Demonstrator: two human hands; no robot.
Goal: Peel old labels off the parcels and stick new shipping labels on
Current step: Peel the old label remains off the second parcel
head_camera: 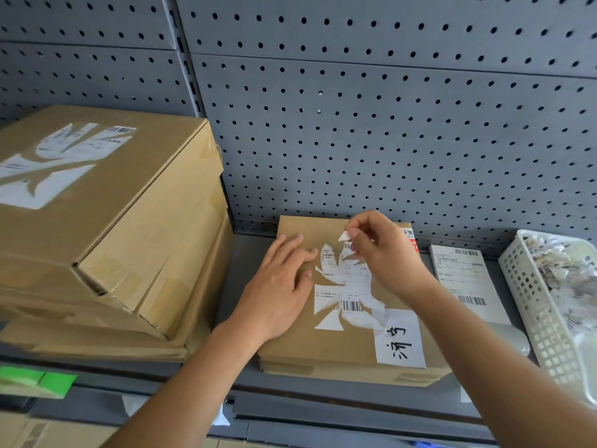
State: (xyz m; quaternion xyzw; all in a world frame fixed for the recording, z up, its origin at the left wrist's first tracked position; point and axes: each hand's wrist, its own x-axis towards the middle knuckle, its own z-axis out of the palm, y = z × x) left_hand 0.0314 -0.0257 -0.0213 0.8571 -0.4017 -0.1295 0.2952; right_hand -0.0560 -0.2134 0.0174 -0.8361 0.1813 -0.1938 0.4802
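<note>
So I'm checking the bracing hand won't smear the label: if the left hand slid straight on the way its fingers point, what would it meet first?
Most likely the torn old label: the left hand lies flat on the parcel, fingertips pointing up and right, nearly at the label's torn edge.

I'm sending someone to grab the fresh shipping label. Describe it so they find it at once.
On the grey shelf, look right of the flat parcel, before the white basket. The new label lies loose there, the only whole, untorn sheet, unlike the parcel's shredded one.
</note>
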